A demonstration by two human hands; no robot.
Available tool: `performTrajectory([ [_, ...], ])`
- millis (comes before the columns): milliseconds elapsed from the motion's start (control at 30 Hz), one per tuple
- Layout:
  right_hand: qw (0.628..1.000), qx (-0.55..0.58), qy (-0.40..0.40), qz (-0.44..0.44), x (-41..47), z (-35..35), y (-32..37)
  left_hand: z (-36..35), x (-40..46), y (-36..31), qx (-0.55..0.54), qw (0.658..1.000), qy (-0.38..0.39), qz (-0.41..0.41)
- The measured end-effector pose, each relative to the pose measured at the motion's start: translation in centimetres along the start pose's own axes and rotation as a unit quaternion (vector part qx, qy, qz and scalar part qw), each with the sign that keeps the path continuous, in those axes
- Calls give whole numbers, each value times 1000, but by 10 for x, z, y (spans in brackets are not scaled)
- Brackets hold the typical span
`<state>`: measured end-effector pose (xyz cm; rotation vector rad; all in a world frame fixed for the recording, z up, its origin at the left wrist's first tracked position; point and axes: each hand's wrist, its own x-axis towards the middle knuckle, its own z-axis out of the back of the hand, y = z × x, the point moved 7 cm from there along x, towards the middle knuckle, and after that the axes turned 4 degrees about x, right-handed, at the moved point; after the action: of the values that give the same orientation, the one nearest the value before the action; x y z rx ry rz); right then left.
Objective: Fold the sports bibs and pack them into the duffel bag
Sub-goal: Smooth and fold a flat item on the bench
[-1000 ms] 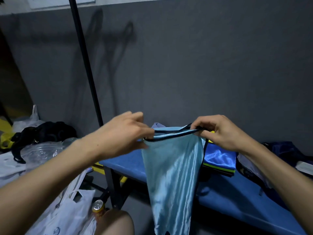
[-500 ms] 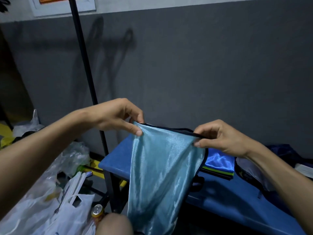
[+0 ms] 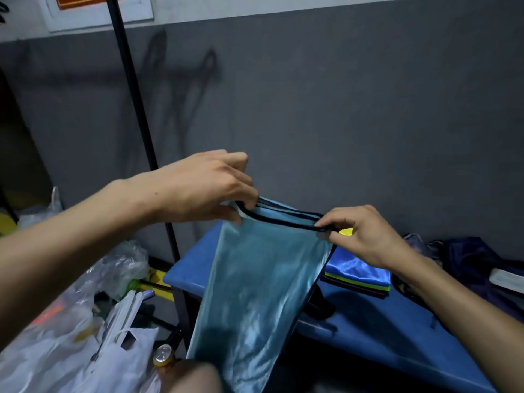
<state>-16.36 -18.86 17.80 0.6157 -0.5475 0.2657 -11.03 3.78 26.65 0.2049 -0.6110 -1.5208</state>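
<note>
A shiny light-blue sports bib (image 3: 255, 287) with black trim hangs in the air in front of me, over the near end of the blue bench (image 3: 397, 333). My left hand (image 3: 204, 188) pinches its top edge at the left. My right hand (image 3: 360, 234) pinches the black trim at the right. A stack of folded bibs (image 3: 357, 273), royal blue on top with green and dark layers below, lies on the bench behind my right hand. A dark navy duffel bag (image 3: 467, 259) sits at the right end of the bench, partly cut off.
A black pole (image 3: 133, 89) stands against the grey wall at the left. Plastic bags (image 3: 71, 344) and a drink can (image 3: 163, 354) crowd the floor at lower left. My knee (image 3: 192, 377) shows at the bottom edge.
My left hand has shifted right along the bib's top edge and now bunches several trim layers together. The bib hangs narrower, and the view has tilted up a little.
</note>
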Motion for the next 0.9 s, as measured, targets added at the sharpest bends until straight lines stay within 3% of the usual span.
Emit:
performTrajectory([
  [100,999,21,-11,-28,0,-1,-9,-2,-2,5,-26,1000,7,13],
  [400,996,48,51,-53,10,-6,-1,-11,-12,30,-37,994,-8,104],
  [567,970,213,73,-95,12,-6,2,-13,-14,34,-53,992,-14,117],
  [667,936,334,16,-112,10,-2,-1,-18,-17,43,-111,984,-6,136],
  [767,901,415,-18,-125,9,-4,-6,-23,-20,48,-224,957,-8,186],
  [900,865,481,-21,-144,12,-2,-12,-31,-21,41,-441,873,32,203],
])
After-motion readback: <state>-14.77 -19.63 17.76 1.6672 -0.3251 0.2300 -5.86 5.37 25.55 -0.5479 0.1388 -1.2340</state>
